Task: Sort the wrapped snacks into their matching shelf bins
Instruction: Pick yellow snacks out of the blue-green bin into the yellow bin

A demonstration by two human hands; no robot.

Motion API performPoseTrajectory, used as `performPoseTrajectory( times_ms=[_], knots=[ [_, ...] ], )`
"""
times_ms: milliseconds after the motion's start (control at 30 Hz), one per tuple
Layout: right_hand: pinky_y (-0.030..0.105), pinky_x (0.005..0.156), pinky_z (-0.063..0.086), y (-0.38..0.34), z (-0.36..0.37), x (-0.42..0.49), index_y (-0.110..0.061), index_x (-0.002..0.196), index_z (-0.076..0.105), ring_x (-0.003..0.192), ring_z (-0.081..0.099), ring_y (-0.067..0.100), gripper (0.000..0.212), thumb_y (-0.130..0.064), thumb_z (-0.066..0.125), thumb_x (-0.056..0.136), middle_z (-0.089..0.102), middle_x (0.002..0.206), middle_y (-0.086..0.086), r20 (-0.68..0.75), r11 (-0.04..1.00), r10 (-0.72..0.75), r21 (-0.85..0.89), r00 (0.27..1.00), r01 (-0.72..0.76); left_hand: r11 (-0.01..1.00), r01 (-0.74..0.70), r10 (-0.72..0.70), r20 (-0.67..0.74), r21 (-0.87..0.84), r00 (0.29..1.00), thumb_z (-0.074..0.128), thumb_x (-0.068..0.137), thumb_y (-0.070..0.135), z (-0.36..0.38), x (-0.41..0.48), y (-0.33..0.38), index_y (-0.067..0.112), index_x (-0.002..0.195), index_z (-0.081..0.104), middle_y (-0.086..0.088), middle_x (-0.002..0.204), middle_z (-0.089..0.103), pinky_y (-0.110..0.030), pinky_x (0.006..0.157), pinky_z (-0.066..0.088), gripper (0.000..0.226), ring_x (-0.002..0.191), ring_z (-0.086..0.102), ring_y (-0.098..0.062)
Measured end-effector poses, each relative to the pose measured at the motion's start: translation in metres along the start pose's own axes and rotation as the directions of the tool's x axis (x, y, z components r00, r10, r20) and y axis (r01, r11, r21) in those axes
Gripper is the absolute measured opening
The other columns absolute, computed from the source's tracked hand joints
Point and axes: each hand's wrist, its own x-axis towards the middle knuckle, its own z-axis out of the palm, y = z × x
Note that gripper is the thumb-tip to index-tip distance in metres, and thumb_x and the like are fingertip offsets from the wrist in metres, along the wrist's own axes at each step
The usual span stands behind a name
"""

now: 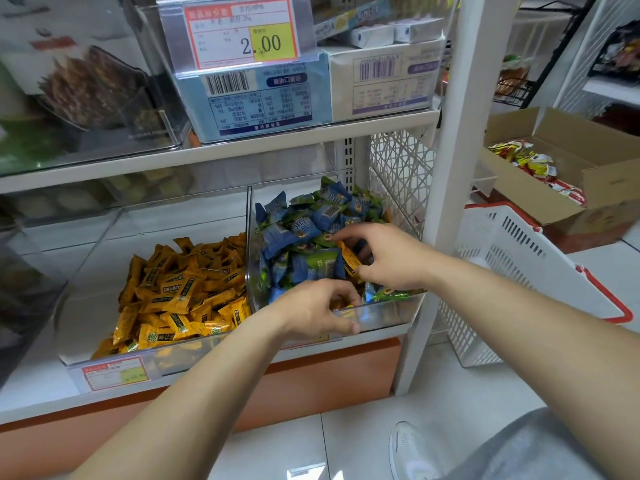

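Showing a grey trouser leg (pixel 540 445) and a white shoe (pixel 412 452) closest, low and to the right of the right forearm. Reaching both bare forearms up toward the lower shelf (pixel 41 382). Pinching an orange snack (pixel 349 259) between the thumb and curled fingers of the right hand (pixel 388 258), stretching the index finger out over the blue and green snacks (pixel 304 230) piled in the right clear bin (pixel 388 313). Curling the left hand (pixel 322 306) over that bin's front rim, just below and left of the right hand, with a sliver of orange wrapper under the fingers; not being able to tell whether gripping it or merely covering it. Displaying the heap of orange snacks (pixel 187 289) in the neighbouring clear bin (pixel 194 355), left of the left hand and apart from it. Showing a white basket (pixel 512 258) with red handles right of the right hand, an open cardboard box (pixel 606 181) of red and yellow packets beyond it, and a price tag (pixel 242 32) reading 2.00 above both hands.
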Motion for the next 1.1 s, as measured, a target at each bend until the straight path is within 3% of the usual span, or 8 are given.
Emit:
performPoseTrajectory(
  times_ms=[100,300,500,633,733,900,1000,1100],
  knots=[
    [0.020,0.078,0.052,-0.003,-0.002,0.000,-0.029,0.141,0.051,0.093,0.064,0.009,0.068,-0.003,0.066,0.079,0.062,0.118,-0.005,-0.012,0.999,0.006,0.036,1.000,-0.006,1.000,-0.024,0.022,-0.098,-0.015,0.995,0.079,0.078,0.043,0.000,-0.001,0.002,0.032,0.090,0.061,0.007,0.088,0.064,-0.037,0.073,0.048,0.025,0.079,0.058,-0.014],
    [0.015,0.070,0.054,-0.005,-0.007,0.001,-0.025,0.129,0.062,0.079,0.067,0.002,0.052,-0.013,0.071,0.079,0.068,0.104,-0.011,-0.088,0.986,0.029,0.166,0.996,-0.015,0.992,-0.067,0.032,-0.306,-0.104,0.951,0.086,0.074,0.035,-0.016,-0.015,0.000,0.028,0.077,0.061,0.011,0.075,0.062,-0.013,0.058,0.037,0.026,0.067,0.052,-0.001],
    [0.030,0.081,0.058,-0.014,-0.011,0.001,-0.017,0.110,0.072,0.090,0.070,0.008,0.040,-0.003,0.076,0.073,0.074,0.098,-0.003,-0.170,0.909,0.115,0.414,0.979,-0.035,0.919,-0.076,-0.134,-0.488,-0.387,0.862,0.080,0.083,0.027,-0.031,-0.026,-0.005,0.024,0.090,0.064,0.006,0.086,0.068,-0.031,0.061,0.057,0.018,0.074,0.068,-0.012],
    [0.022,0.063,0.056,-0.029,-0.010,-0.002,-0.017,0.108,0.070,0.087,0.071,0.007,0.038,0.003,0.073,0.075,0.075,0.098,0.001,-0.184,0.762,0.147,0.648,0.972,0.008,0.701,-0.209,-0.297,-0.546,-0.682,0.784,0.068,0.093,0.019,-0.039,-0.034,-0.001,0.025,0.106,0.067,-0.004,0.106,0.070,-0.023,0.060,0.056,0.014,0.083,0.075,-0.021],
    [0.025,0.063,0.055,-0.044,-0.001,0.000,-0.014,0.114,0.066,0.088,0.071,0.014,0.042,0.009,0.068,0.078,0.073,0.101,0.005,-0.177,0.658,0.178,0.753,0.968,0.017,0.528,-0.271,-0.385,-0.512,-0.805,0.768,0.060,0.099,0.017,-0.043,-0.038,0.006,0.029,0.105,0.071,-0.002,0.102,0.073,-0.021,0.058,0.055,0.018,0.083,0.075,-0.022],
    [0.033,0.070,0.060,-0.067,0.015,0.007,-0.011,0.113,0.063,0.090,0.073,0.024,0.041,0.012,0.069,0.080,0.075,0.096,0.009,-0.141,0.482,0.183,0.875,0.973,0.036,0.451,-0.273,-0.505,-0.495,-0.850,0.708,0.051,0.102,0.019,-0.047,-0.040,0.014,0.022,0.108,0.067,-0.002,0.091,0.074,-0.022,0.050,0.053,0.017,0.070,0.071,-0.012],
    [0.027,0.062,0.058,-0.078,0.020,0.009,-0.014,0.111,0.060,0.077,0.073,0.017,0.041,0.003,0.078,0.078,0.076,0.084,0.002,-0.162,0.530,0.198,0.848,0.967,0.034,0.470,-0.288,-0.503,-0.521,-0.834,0.690,0.053,0.101,0.033,-0.048,-0.044,0.014,0.026,0.103,0.064,0.006,0.078,0.074,-0.023,0.047,0.052,0.013,0.065,0.070,-0.009],
    [0.022,0.054,0.053,-0.086,0.025,0.012,-0.007,0.106,0.062,0.068,0.070,0.010,0.036,-0.004,0.082,0.077,0.075,0.081,0.006,-0.191,0.608,0.192,0.793,0.963,0.036,0.546,-0.305,-0.437,-0.576,-0.780,0.691,0.061,0.095,0.042,-0.047,-0.050,0.012,0.031,0.104,0.064,0.012,0.089,0.075,-0.021,0.053,0.052,0.015,0.078,0.072,-0.008]
  ],
)
